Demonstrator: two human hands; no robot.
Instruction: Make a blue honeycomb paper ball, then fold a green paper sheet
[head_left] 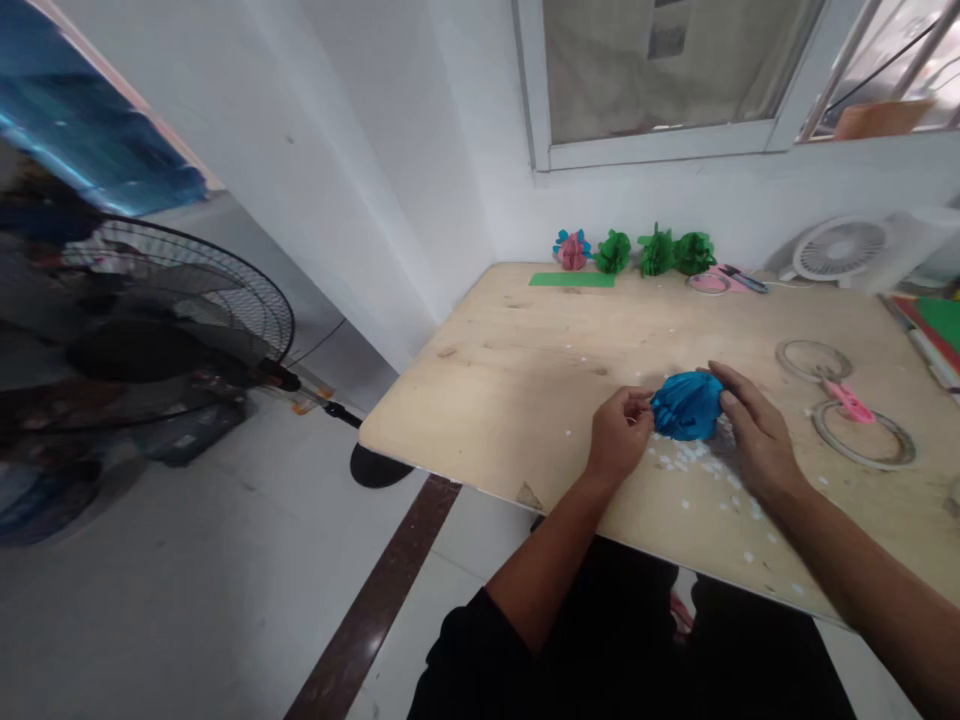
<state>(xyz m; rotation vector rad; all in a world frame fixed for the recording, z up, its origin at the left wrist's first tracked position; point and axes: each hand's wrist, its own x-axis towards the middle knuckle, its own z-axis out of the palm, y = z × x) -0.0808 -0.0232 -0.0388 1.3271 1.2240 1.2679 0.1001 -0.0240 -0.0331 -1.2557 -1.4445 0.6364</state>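
A blue folded-paper ball (687,405) rests on the wooden table (517,380) between both my hands. My left hand (619,436) is closed in a pinch on the ball's left side. My right hand (754,430) curls round its right side and back, fingers pressed on the paper. Small white paper scraps (694,460) lie scattered under and in front of the ball.
At the back edge stand a pink-and-blue paper ball (571,249) and three green ones (656,252), with a green paper strip (571,280). Tape rings (862,435), a pink tool (849,400), scissors (739,278) and a small white fan (838,250) lie right. A floor fan (172,320) stands left.
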